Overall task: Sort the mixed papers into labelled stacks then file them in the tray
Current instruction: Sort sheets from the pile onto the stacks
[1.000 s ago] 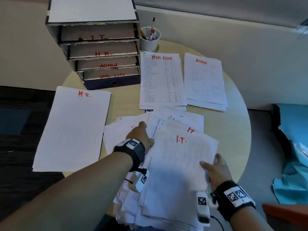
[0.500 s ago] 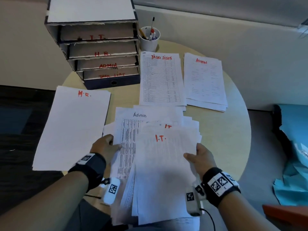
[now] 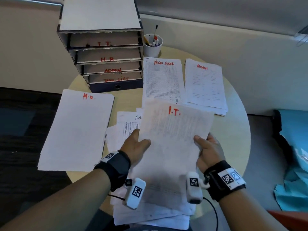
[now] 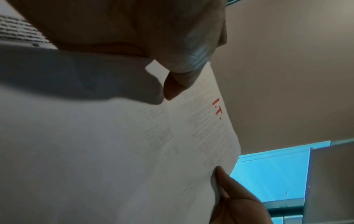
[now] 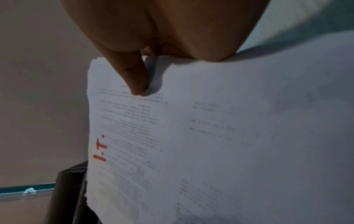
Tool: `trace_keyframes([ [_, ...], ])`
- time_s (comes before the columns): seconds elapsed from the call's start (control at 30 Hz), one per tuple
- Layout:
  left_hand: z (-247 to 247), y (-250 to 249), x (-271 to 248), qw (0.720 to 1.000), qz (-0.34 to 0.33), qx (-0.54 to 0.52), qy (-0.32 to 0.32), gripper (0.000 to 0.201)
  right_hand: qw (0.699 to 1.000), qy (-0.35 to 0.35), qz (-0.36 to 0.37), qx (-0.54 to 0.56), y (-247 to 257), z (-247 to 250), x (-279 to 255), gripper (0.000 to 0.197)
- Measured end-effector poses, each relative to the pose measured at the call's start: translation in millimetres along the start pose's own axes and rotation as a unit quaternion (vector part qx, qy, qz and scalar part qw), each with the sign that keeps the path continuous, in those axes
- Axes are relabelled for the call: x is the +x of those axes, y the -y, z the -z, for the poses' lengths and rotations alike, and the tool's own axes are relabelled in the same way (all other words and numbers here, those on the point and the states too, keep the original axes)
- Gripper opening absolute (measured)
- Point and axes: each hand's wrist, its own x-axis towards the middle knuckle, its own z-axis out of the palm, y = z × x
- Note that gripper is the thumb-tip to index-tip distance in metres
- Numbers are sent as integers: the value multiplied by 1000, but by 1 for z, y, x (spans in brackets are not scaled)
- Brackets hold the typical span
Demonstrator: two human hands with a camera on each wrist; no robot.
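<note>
Hands, left [image 3: 135, 144] and right [image 3: 207, 147], grip the I.T. papers [image 3: 175, 139] by both edges; loose sheets could slip out onto the bench [image 3: 233, 139].

The filing tray [image 3: 106, 64] stands at the far left of the round worktop [image 3: 233, 130], its slots stacked from the top: I.T., H.R., ADMIN, TASK LIST. Just right of the tray is the pen cup [image 3: 153, 45]. Right of the tray's base lies the Task Lists stack [image 3: 163, 80], and right of that, just beside it, the Admin stack [image 3: 205, 85]. In front of the tray lies the H.R. stack [image 3: 76, 130]. Nearer than the Task Lists stack, the I.T. sheets [image 3: 171, 147] sit between both hands, over the unsorted pile [image 3: 123, 130], which lies just right of the H.R. stack.
</note>
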Motion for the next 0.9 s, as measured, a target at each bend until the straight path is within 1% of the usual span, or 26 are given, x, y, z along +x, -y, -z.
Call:
trace_keyframes([
  [0.03,0,-1,-1,1000,-5,12,-6,24,1000,-17,1,-9,0,-2,0,29],
  [0.07,2,-2,-1,999,-19,36,-12,19,997,-46,11,-61,2,-3,0,27],
  [0.1,5,-6,-3,997,-34,67,-19,14,984,-82,35,-152,7,-6,-3,30],
  [0.13,9,-11,-5,993,-52,103,-23,10,952,-128,75,-268,13,-8,-7,40],
  [0.17,13,-17,-8,986,-73,152,-20,7,901,-158,151,-374,23,-10,-15,52],
  [0.2,17,-25,-10,973,-102,205,-12,5,840,-148,273,-445,34,-15,-25,60],
  [0.23,19,-35,-13,955,-132,265,-3,8,766,-95,400,-495,44,-21,-37,61],
  [0.27,19,-46,-16,933,-163,320,-3,9,686,-26,493,-534,55,-34,-50,57],
  [0.3,17,-59,-20,911,-189,366,2,6,609,37,543,-577,62,-46,-62,52],
  [0.33,13,-70,-24,892,-221,394,8,5,543,82,554,-626,68,-59,-72,48],
  [0.37,10,-82,-30,873,-257,415,17,12,492,111,538,-676,72,-72,-82,47],
  [0.4,6,-91,-35,858,-284,426,34,18,459,132,497,-724,77,-83,-87,44],
  [0.43,7,-100,-42,852,-300,426,48,18,437,148,435,-773,83,-93,-90,37],
  [0.47,11,-106,-45,852,-309,419,58,14,427,155,369,-811,89,-94,-87,29],
  [0.5,18,-108,-45,857,-307,409,60,8,431,155,316,-831,95,-89,-79,23],
  [0.53,29,-107,-45,865,-294,403,51,6,447,150,271,-839,101,-83,-74,19],
  [0.6,56,-95,-36,886,-244,395,-1,5,514,122,238,-815,112,-63,-61,13],
  [0.63,70,-87,-31,903,-207,375,-46,8,553,112,236,-791,115,-50,-54,11],
  [0.67,83,-78,-27,921,-166,340,-97,15,602,106,228,-758,120,-40,-50,11],
  [0.7,92,-68,-24,944,-126,272,-139,25,665,96,210,-710,123,-31,-46,10],
  [0.73,98,-59,-22,971,-76,169,-149,38,727,82,193,-654,124,-26,-43,8],
  [0.77,99,-52,-24,993,-23,34,-107,47,778,70,184,-596,123,-24,-43,6],
  [0.8,97,-47,-25,994,18,-102,-32,52,822,60,176,-537,119,-26,-42,6],
  [0.83,92,-42,-26,978,51,-199,35,53,858,57,174,-480,111,-29,-41,7],
  [0.87,85,-40,-26,963,56,-251,78,47,884,55,172,-431,101,-33,-41,6],
  [0.9,78,-43,-27,959,26,-267,96,37,905,57,175,-385,90,-39,-42,7],
])
